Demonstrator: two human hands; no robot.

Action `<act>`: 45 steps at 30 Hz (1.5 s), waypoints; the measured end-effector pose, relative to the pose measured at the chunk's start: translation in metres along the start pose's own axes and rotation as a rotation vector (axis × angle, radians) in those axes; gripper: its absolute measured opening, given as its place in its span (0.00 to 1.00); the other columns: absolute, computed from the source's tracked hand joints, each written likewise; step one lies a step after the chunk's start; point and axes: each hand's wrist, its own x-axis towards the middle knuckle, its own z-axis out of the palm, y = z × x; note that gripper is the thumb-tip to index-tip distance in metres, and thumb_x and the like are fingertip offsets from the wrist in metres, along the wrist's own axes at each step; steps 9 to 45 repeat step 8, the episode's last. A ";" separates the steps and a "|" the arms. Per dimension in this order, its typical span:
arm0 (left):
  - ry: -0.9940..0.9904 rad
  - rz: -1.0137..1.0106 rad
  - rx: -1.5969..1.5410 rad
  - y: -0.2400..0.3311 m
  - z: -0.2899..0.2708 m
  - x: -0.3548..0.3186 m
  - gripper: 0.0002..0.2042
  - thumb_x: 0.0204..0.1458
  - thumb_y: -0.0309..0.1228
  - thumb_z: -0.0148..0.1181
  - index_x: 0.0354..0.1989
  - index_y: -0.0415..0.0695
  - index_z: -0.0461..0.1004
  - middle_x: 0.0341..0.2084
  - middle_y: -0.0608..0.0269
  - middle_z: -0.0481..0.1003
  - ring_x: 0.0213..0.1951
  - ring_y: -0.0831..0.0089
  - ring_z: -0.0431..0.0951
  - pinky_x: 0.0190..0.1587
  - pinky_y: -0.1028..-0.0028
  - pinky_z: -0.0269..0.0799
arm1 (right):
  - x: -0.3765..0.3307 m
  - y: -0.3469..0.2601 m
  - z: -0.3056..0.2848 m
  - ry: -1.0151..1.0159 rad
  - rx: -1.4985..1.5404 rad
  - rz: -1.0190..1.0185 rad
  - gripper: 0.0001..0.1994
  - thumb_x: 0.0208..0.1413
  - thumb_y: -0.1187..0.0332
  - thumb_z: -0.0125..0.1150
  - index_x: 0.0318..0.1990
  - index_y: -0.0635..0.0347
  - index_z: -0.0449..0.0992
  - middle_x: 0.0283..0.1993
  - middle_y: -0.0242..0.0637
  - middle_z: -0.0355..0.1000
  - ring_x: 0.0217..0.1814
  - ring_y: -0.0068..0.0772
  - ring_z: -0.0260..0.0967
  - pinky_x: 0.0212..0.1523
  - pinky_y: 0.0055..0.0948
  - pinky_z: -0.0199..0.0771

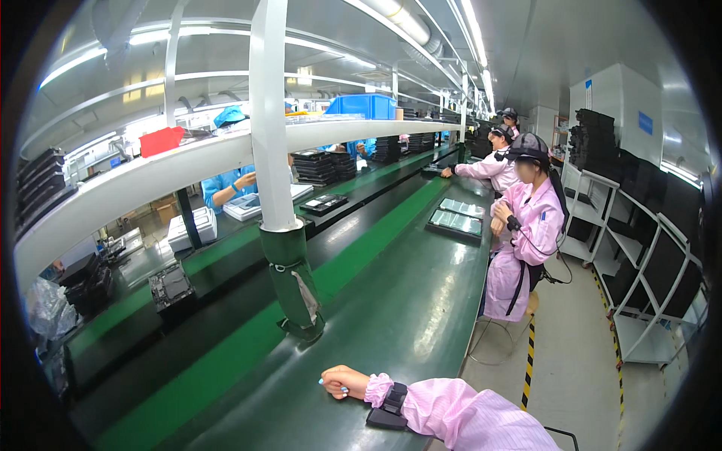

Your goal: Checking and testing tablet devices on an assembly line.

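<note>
My right hand [344,382] rests on the dark green bench top [398,301] near its front edge. Its fingers are curled into a loose fist, with light blue nails showing and no object visible in them. A black strap with a flat black box [388,417] sits round the wrist, over a pink striped sleeve [466,410]. Nearest to the hand stands a white post [272,113], its foot wrapped in a dark green cover [289,278]. My left hand is out of the picture.
Farther along the bench lies a black tray with pale panels [456,218]. Co-workers in pink [526,218] sit there. A conveyor strip carries black trays [171,289]. Overhead runs a white shelf [150,184] with a blue bin [362,107]. White trolleys [639,301] line the right.
</note>
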 end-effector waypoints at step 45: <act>-0.009 0.005 0.019 0.001 -0.001 -0.001 0.12 0.53 0.32 0.44 0.18 0.43 0.63 0.11 0.67 0.60 0.14 0.77 0.60 0.18 0.79 0.56 | 0.002 0.003 -0.001 0.036 0.001 0.008 0.15 0.50 0.72 0.44 0.13 0.55 0.55 0.09 0.24 0.47 0.10 0.16 0.42 0.12 0.19 0.45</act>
